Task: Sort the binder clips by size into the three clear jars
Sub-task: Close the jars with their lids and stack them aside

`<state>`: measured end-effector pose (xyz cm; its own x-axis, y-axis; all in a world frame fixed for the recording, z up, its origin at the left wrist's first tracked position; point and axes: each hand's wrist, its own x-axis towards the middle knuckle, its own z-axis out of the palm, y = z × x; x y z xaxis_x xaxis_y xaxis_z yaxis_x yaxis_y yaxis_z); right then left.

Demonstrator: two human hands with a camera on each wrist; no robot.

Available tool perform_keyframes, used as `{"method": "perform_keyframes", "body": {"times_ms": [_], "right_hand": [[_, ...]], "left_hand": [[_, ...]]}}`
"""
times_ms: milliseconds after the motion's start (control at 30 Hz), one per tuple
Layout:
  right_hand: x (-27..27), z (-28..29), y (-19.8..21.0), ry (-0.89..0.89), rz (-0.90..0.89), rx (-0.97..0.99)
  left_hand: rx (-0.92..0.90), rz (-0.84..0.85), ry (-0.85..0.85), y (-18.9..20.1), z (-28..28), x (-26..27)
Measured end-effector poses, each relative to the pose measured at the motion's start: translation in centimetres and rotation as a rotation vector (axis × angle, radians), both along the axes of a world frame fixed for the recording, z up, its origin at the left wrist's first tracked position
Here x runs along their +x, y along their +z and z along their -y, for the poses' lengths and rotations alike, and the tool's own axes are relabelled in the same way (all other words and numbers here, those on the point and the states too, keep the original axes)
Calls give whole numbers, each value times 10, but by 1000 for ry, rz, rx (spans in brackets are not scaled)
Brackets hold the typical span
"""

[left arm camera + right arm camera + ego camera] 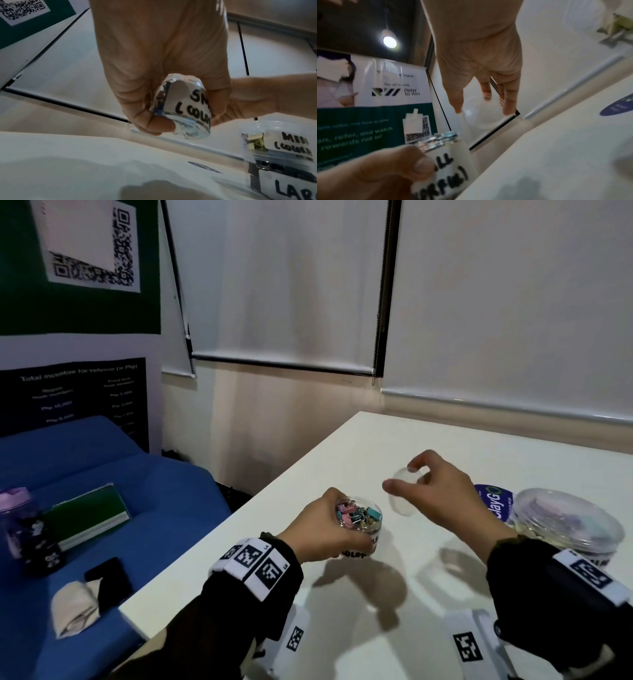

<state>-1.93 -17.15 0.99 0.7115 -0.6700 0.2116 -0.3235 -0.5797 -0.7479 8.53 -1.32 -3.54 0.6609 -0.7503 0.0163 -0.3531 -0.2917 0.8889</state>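
Observation:
My left hand (330, 520) grips the small clear jar (361, 520), which stands open and is full of small coloured binder clips; in the left wrist view the left hand (187, 119) wraps its labelled wall (185, 104). My right hand (402, 477) pinches the jar's clear lid (400, 501) just above and to the right of the jar. In the right wrist view the right hand (483, 110) holds that lid (481, 119) by its rim, above the small jar (452, 155). A lidded medium jar (278, 144) sits stacked on the large jar (283, 186).
The white table (359, 628) ends on its left edge near my left arm. A wide lidded jar (565, 525) and a blue round sticker (493, 501) are at the right. A blue couch (154, 508) to the left carries a bottle, a notebook, a phone and a pouch.

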Motion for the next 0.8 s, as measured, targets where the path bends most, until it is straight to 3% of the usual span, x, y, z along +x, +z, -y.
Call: {"method": "perform_keyframes", "body": {"times_ms": [167,400,533,667,800], "right_hand": [[-5,-12,4,48,274,171],[-16,-34,-1,131,294,156],[-28,-44,0,175,298,43],[-40,-52,3,247,296,49],[-48,-51,0,225,308,-98]], "left_hand": [[-83,-19,16,4,1,-9],[-206,-47,4,16,-1,-30],[-229,-84,-71,25,-4,-46],[-237,-115,-163,31,-3,-61],[-239,-114,-216,34,3,-72]]}}
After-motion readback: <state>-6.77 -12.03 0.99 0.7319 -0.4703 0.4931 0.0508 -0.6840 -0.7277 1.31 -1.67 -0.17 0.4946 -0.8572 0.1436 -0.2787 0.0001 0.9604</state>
